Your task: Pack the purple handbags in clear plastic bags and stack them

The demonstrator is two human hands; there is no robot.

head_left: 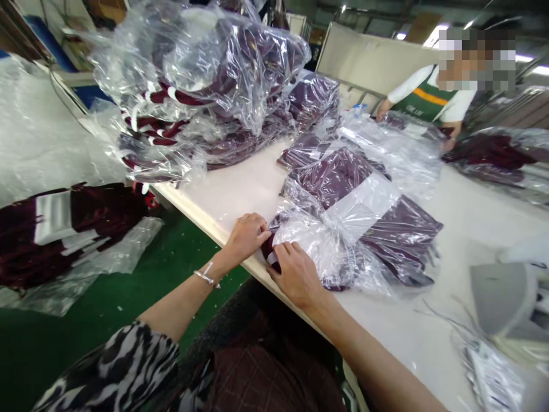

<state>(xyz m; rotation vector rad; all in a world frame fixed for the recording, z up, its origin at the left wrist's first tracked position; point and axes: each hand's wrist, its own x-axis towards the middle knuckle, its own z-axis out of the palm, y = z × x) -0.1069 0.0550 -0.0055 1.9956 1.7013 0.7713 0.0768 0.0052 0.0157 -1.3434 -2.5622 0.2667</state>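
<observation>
A folded maroon garment in a clear plastic bag (343,177) lies at the table's near edge, with a broad white strip (364,206) across it. My left hand (247,236) is closed on the left corner of this bagged garment, thumb and fingers pressed together. Just to the right, my right hand (298,273) grips the same corner, its fingers curled over the plastic. Between the two hands shows a dark maroon edge with a small white patch (273,258). The fingertips are partly hidden by the bag and the cloth.
A tall pile of bagged maroon garments (206,86) stands at the table's back left. Across the table (240,194), a person in a green apron (422,100) handles bagged goods. More maroon clothing (98,217) lies low at left. A grey device (501,297) sits at right.
</observation>
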